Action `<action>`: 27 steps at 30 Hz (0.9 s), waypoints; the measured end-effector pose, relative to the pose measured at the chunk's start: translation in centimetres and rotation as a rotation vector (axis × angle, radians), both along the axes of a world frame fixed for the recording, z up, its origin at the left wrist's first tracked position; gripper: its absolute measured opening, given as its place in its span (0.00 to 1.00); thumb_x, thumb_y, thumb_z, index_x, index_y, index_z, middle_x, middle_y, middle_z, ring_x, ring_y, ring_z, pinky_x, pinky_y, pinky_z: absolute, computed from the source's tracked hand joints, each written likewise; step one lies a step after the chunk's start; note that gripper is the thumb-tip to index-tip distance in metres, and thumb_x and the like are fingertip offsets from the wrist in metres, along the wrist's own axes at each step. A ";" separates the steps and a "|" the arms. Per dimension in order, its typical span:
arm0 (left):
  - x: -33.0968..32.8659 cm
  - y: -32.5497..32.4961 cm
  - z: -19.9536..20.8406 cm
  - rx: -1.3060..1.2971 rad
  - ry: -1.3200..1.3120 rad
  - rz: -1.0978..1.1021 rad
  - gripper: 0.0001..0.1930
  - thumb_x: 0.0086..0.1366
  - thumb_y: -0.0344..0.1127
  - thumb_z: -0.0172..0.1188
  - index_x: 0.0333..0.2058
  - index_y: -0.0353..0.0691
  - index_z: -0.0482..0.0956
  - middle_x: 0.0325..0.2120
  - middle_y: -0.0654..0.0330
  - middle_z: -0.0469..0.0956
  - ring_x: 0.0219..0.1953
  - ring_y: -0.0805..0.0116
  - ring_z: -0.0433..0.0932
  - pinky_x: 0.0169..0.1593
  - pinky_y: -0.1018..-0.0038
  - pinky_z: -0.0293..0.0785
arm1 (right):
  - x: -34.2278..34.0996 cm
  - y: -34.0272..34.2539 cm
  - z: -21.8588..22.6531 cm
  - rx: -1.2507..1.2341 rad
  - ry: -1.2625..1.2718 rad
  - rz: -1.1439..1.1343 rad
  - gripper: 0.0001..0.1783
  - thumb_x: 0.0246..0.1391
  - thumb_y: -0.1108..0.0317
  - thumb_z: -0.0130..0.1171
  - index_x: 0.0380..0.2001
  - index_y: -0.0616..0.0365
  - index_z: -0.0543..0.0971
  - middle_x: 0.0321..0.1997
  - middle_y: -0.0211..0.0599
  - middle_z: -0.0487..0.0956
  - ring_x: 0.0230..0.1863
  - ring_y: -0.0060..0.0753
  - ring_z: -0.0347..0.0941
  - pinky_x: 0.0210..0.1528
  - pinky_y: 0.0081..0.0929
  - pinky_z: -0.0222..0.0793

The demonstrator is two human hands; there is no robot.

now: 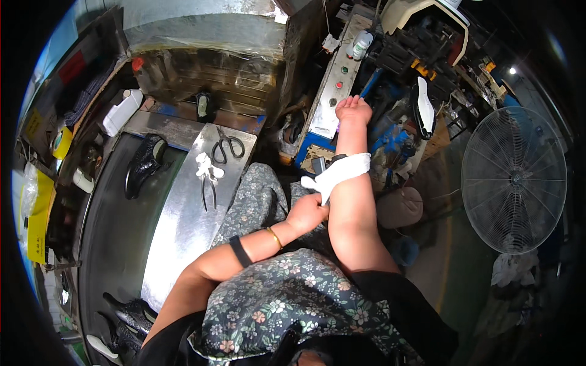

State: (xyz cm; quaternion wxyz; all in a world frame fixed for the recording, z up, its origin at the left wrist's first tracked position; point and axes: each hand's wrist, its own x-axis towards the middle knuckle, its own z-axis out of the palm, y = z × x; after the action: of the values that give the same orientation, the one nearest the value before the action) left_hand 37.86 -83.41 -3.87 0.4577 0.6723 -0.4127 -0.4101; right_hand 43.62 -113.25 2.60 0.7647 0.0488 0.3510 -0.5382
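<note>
In the head view, my only feed, I see 2 bare hands reaching out ahead of a floral apron (274,305). The left hand (308,215) grasps the loose end of a white cloth (345,173), which is wrapped around the right forearm (352,207) between wrist and elbow. A dark strap shows just above the cloth, partly hidden by it. The right hand (354,111) looks released, its fingers loosely bent and nothing visible in them; it lies over the edge of a control panel (323,116), and I can't tell whether it touches it. The left arm wears a gold bangle (274,237) and a black band (240,251).

To the left of the cloth I have a metal worktop (177,244) with 1 pair of black-handled scissors (227,148) and, just beside them, pliers (209,194) with white scraps (206,165) at their head. Left of that runs a dark belt (116,238) carrying a black shoe (142,168), with more shoes (128,317) near the bottom. On my right stand a shoe with a white insole (423,105) and, farther off, a round fan (516,179).
</note>
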 end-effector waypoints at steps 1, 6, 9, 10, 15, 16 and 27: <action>-0.2 0.6 0.8 0.025 0.108 -0.110 0.11 0.57 0.34 0.54 0.32 0.33 0.80 0.23 0.47 0.80 0.29 0.60 0.81 0.36 0.65 0.75 | -0.3 -0.5 0.0 -0.007 0.007 -0.006 0.09 0.62 0.58 0.51 0.37 0.50 0.75 0.36 0.17 0.76 0.40 0.22 0.72 0.43 0.27 0.67; -0.3 3.1 7.1 -0.210 -0.784 -0.288 0.12 0.55 0.37 0.55 0.25 0.32 0.78 0.23 0.49 0.79 0.24 0.54 0.80 0.30 0.63 0.77 | -1.4 0.1 -2.2 -0.437 0.635 -0.197 0.07 0.56 0.65 0.55 0.32 0.55 0.79 0.34 0.26 0.80 0.38 0.31 0.76 0.38 0.30 0.71; 0.2 1.1 10.4 -0.372 -1.044 -0.194 0.08 0.50 0.35 0.59 0.25 0.37 0.75 0.23 0.52 0.77 0.22 0.54 0.78 0.26 0.61 0.75 | -1.7 2.8 -5.0 -1.117 1.772 -0.119 0.10 0.51 0.68 0.54 0.33 0.50 0.83 0.33 0.45 0.82 0.37 0.51 0.78 0.43 0.42 0.73; 0.3 -0.1 11.1 -0.503 -1.031 -0.100 0.06 0.49 0.34 0.59 0.25 0.38 0.74 0.22 0.53 0.77 0.21 0.54 0.77 0.26 0.61 0.74 | -1.7 3.5 -5.8 -1.172 1.891 0.133 0.11 0.50 0.66 0.53 0.33 0.46 0.84 0.35 0.45 0.82 0.40 0.54 0.77 0.46 0.45 0.73; 0.9 -3.0 11.2 -0.723 -0.932 -0.062 0.05 0.47 0.30 0.59 0.26 0.39 0.76 0.22 0.54 0.77 0.23 0.53 0.77 0.28 0.60 0.75 | -1.6 4.5 -8.0 -1.095 1.895 0.676 0.13 0.52 0.63 0.55 0.37 0.52 0.84 0.43 0.46 0.82 0.48 0.52 0.78 0.51 0.42 0.73; 0.9 -2.8 10.8 -0.646 -0.821 -0.036 0.07 0.47 0.30 0.59 0.27 0.39 0.77 0.23 0.53 0.77 0.24 0.52 0.77 0.29 0.60 0.75 | -1.4 4.3 -8.2 -1.057 1.876 0.696 0.13 0.52 0.63 0.55 0.37 0.52 0.84 0.43 0.46 0.82 0.48 0.52 0.78 0.51 0.42 0.73; 3.3 -3.8 10.1 -0.580 -0.907 -0.063 0.07 0.47 0.28 0.59 0.27 0.34 0.81 0.22 0.53 0.79 0.24 0.57 0.78 0.30 0.66 0.74 | 0.3 5.3 -7.4 -0.908 1.909 0.824 0.13 0.48 0.67 0.57 0.35 0.56 0.85 0.45 0.47 0.82 0.51 0.48 0.77 0.52 0.39 0.72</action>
State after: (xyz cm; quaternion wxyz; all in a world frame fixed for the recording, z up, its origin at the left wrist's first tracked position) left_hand 41.13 -87.23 6.21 0.3877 0.6151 -0.6854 0.0388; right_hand 43.96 -107.96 -4.82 0.2505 -0.7827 0.5523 -0.1401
